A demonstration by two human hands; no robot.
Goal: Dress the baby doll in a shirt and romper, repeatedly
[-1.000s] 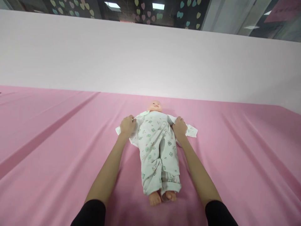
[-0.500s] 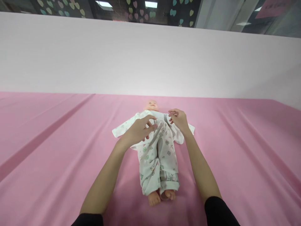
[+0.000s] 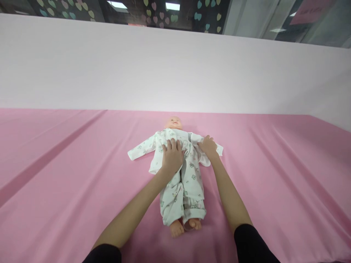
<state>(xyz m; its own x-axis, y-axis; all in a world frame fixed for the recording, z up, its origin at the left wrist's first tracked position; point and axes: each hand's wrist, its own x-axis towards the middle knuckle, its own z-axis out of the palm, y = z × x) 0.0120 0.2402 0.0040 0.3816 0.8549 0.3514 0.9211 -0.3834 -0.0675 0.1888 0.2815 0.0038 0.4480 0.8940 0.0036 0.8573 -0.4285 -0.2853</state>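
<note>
A baby doll point(image 3: 173, 122) lies on its back, head at the far end and bare feet toward me. It wears a white printed baby shirt point(image 3: 141, 147) with the sleeves spread out, and printed trousers point(image 3: 193, 179). My left hand point(image 3: 172, 157) rests flat on the doll's middle, fingers apart, covering part of the shirt front and the trousers' top. At the doll's other side, my right hand point(image 3: 208, 146) has its fingers bent onto the shirt near the sleeve. Its fingertips are partly hidden against the cloth.
A pink sheet point(image 3: 76, 175) with long creases covers the surface under the doll. Behind it rises a plain white panel point(image 3: 164, 69). Above the panel is dark glass point(image 3: 186, 16) with heart-shaped stickers and reflected lights.
My left hand has come down from above the doll and flattened on its middle. My right hand has lowered from beside the chest onto the shirt near the sleeve.
</note>
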